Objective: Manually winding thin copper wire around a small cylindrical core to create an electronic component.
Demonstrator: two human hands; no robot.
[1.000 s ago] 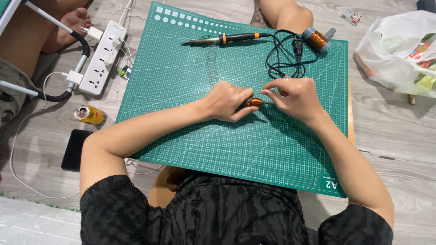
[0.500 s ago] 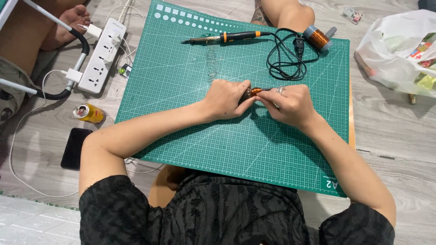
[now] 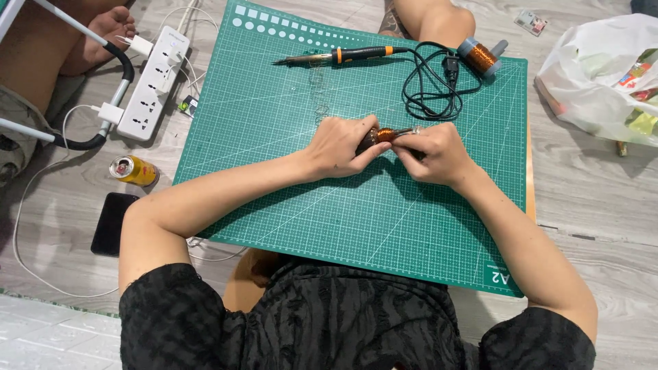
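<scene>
Left hand: the left hand (image 3: 340,145) was curled, not spread, and its fingers closed around the dark end of a small copper coil (image 3: 381,135). The thumb lay on the near side of this piece.

Right hand: the right hand (image 3: 439,152) was also curled, with the fingertips pressed together in a pinch at the other end of the small copper coil, where a thin metal part came out. Whether it pinched a wire or the metal tip itself, I cannot tell.

Hands together: the two hands met over the middle of the mat, almost touching, and only the copper part of the coil showed between them.

Small copper coil: it was held just above the green cutting mat (image 3: 288,103), near the centre of the mat, lying roughly level from left to right.

Soldering iron: a soldering iron (image 3: 343,55) with black and orange handle lay on the mat at 12 o'clock from the hands, well apart from them.

Cable: its black cable (image 3: 432,89) lay in loose loops at 1 o'clock from the hands, near the right hand.

Wire spool: a spool of copper wire (image 3: 478,57) stood at 1 o'clock, beyond the cable, at the far edge of the mat.

Off the mat: a white power strip (image 3: 152,82) was at 10 o'clock, a yellow can (image 3: 134,170) and a black phone (image 3: 114,223) at 9 o'clock, a white plastic bag (image 3: 596,75) at 2 o'clock.
</scene>
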